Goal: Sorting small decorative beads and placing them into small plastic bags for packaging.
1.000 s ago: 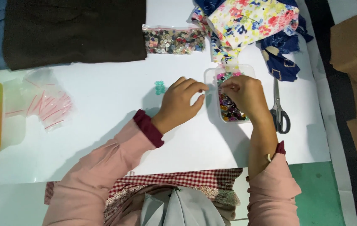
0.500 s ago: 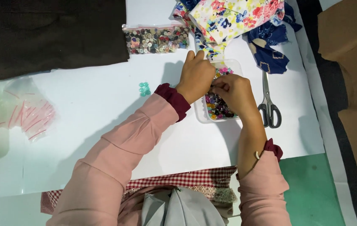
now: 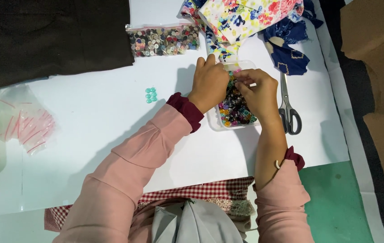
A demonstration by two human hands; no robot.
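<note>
A clear plastic container full of mixed coloured buttons sits on the white table. My left hand lies over its left rim, fingers curled at the far corner. Over the buttons, my right hand has its fingertips pinched together; whether anything is between them is too small to tell. Several small teal buttons lie in a cluster on the table, left of my left hand.
A clear bag of buttons lies beyond the container. Scissors rest just right of it. Floral fabric and navy scraps are at the back, dark cloth back left, small plastic bags left, cardboard boxes right.
My left hand has moved right and away from me, from beside the container onto its left rim. My right hand stays over the buttons with fingers pinched.
</note>
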